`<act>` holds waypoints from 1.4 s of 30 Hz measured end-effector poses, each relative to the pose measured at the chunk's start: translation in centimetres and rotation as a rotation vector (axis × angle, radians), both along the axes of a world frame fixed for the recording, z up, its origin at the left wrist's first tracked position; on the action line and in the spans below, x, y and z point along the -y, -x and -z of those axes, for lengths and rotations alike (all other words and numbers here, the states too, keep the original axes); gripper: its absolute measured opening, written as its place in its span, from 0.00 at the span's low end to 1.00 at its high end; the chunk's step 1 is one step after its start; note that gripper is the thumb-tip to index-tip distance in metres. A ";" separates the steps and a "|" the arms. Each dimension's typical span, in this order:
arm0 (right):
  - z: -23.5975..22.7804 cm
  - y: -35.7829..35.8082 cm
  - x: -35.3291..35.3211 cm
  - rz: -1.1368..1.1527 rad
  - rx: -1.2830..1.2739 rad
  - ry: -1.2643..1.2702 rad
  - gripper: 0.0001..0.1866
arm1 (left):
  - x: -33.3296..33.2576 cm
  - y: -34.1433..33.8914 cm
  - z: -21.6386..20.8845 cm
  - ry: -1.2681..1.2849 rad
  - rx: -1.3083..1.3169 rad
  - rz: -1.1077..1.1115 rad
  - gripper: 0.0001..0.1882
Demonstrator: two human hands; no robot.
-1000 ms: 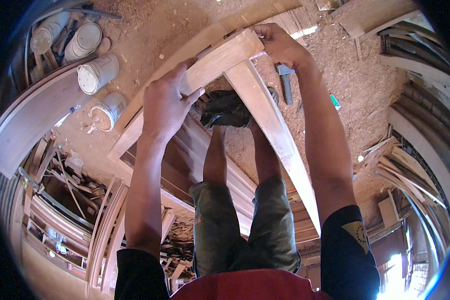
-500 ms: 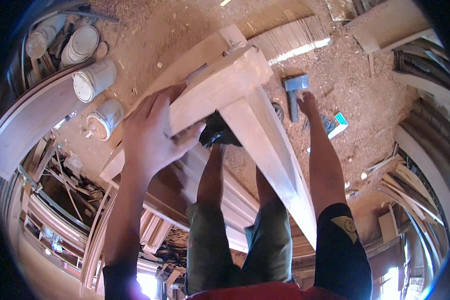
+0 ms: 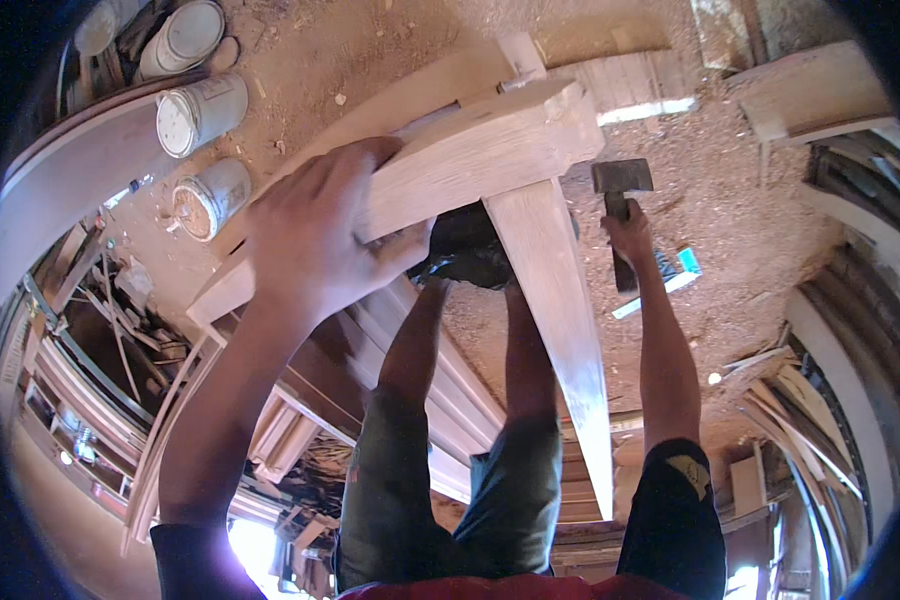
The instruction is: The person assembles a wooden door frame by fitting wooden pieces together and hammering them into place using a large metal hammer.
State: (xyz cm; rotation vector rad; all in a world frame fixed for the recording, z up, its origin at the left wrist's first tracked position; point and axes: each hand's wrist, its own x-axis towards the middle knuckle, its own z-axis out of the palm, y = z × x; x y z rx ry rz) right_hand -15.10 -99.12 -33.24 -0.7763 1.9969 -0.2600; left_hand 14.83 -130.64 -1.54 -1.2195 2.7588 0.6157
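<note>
My left hand (image 3: 315, 225) clasps a thick pale wooden beam (image 3: 470, 165), fingers over its top and thumb beneath. A second, long wooden piece (image 3: 550, 290) meets the beam near its right end and runs toward me. Right of this joint, my right hand (image 3: 630, 238) is closed around the dark handle of a hammer (image 3: 622, 177), its blocky head pointing away from me and apart from the wood. Something black and shiny (image 3: 465, 245), partly hidden, shows under the beam between my feet.
White buckets (image 3: 202, 113) stand at the left beside a long curved board (image 3: 85, 205). An L-shaped white and turquoise piece (image 3: 688, 262) lies on the shavings-strewn floor behind my right forearm. Stacked planks (image 3: 810, 430) line the right side; wood scraps (image 3: 135, 330) lie at the left.
The beam and its joined piece have shifted right in view and turned slightly. The hammer has moved a little right, its head turned, with my right fingers now visibly around the handle.
</note>
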 end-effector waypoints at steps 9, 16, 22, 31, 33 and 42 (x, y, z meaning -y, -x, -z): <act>-36.6 -4.7 7.9 -0.176 -0.229 0.480 0.16 | 0.2 -1.8 -1.3 0.009 -0.056 -0.002 0.27; -39.2 -5.4 8.3 -0.443 -0.282 0.570 0.22 | 0.6 -1.9 -1.4 -0.010 -0.089 0.017 0.31; -40.0 -7.4 13.1 -0.549 -0.275 0.222 0.21 | 0.6 -2.0 -1.1 -0.062 -0.018 0.009 0.33; -39.0 -7.4 13.3 -0.607 -0.294 0.171 0.27 | 0.7 -1.9 -1.3 -0.071 -0.025 -0.007 0.33; -39.2 -7.3 13.1 -0.568 -0.271 0.256 0.27 | 0.6 -1.9 -1.3 -0.059 -0.034 0.001 0.33; -39.0 -8.1 12.3 -0.620 -0.336 0.167 0.25 | 0.2 -2.1 -0.8 -0.015 -0.036 0.023 0.33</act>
